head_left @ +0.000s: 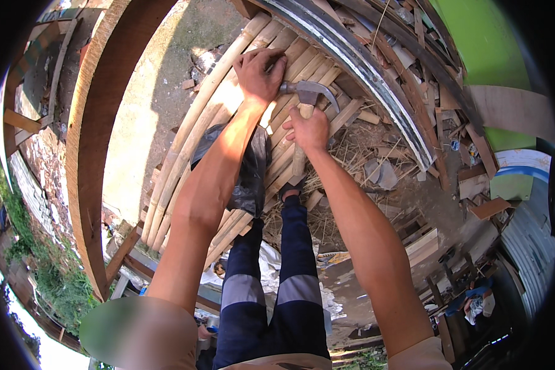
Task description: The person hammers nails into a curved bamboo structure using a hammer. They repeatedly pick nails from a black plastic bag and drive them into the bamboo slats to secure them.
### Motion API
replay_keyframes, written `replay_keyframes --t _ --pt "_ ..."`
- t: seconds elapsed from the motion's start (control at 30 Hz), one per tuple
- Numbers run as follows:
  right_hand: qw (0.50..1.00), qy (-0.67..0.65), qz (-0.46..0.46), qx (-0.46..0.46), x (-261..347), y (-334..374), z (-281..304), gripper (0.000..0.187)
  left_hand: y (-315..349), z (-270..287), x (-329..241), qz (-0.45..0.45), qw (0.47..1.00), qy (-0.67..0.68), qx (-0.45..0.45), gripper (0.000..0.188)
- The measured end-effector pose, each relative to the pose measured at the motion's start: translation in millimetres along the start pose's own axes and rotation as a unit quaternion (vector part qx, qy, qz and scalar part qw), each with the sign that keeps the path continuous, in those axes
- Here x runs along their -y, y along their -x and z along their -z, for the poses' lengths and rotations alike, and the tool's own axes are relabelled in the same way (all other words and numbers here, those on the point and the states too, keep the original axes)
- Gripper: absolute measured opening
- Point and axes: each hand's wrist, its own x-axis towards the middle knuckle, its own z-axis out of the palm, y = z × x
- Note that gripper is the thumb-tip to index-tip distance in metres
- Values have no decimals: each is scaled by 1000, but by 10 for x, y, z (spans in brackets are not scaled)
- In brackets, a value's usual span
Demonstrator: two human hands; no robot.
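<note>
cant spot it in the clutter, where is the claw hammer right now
In the head view, the claw hammer is upper centre, gripped in the right hand, its head beside the left hand over the bamboo slats.

Grey-headed hammer (307,92), pale bamboo slats (228,105)

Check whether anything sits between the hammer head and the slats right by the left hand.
Nothing visible does. The hammer, gripped by the right hand, has its head right beside the left hand, which presses on the wooden slats. Only that hand's fingers are close to the hammer head.
</note>
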Motion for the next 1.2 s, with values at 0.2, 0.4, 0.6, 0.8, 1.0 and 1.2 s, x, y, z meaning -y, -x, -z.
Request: replay_keyframes --t 0.2,0.4,0.6,0.8,1.0,1.2 --pt "1000 5 -6 -1 31 16 -4 32 -5 -10 49 -16 1000 5 0 15" --pt "1000 -2 -1 2 7 1 1 32 0 -12 16 -21 1000 5 -4 16" --pt "997 -73 -18 29 65 70 86 37 29 8 42 -17 1000 2 5 36" --pt "997 15 82 -3 261 150 266 47 10 -10 58 -36 999 -11 14 47" --pt "885 148 423 -126 498 -65 368 49 11 2 45 -49 998 -18 17 53" --pt "893 261 356 -84 814 -145 410 55 9 3 51 -52 998 -16 20 55"
